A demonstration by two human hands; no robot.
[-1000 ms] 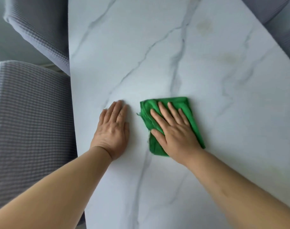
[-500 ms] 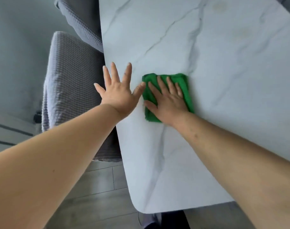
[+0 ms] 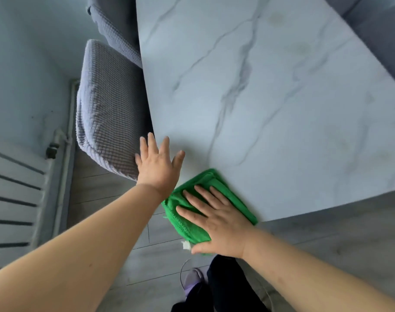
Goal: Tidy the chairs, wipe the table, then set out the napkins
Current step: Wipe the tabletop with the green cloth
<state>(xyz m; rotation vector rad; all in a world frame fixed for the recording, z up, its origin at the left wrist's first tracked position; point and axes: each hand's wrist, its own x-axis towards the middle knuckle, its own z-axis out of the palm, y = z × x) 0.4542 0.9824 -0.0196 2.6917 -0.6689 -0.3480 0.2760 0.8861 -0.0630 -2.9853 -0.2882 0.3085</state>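
Right hand: flat, fingers straight; we press the cloth at the table corner to wipe it.
Left hand: spread, empty, probably for balance.

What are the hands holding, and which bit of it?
Nothing is really held. The right hand lies flat on top of the green cloth, fingers straight, pressing it onto the table near its corner. The left hand is spread open, holding nothing.

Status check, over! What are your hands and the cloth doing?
Right hand flat on green cloth at table corner. Left hand open at table edge. Grey chair beside it.
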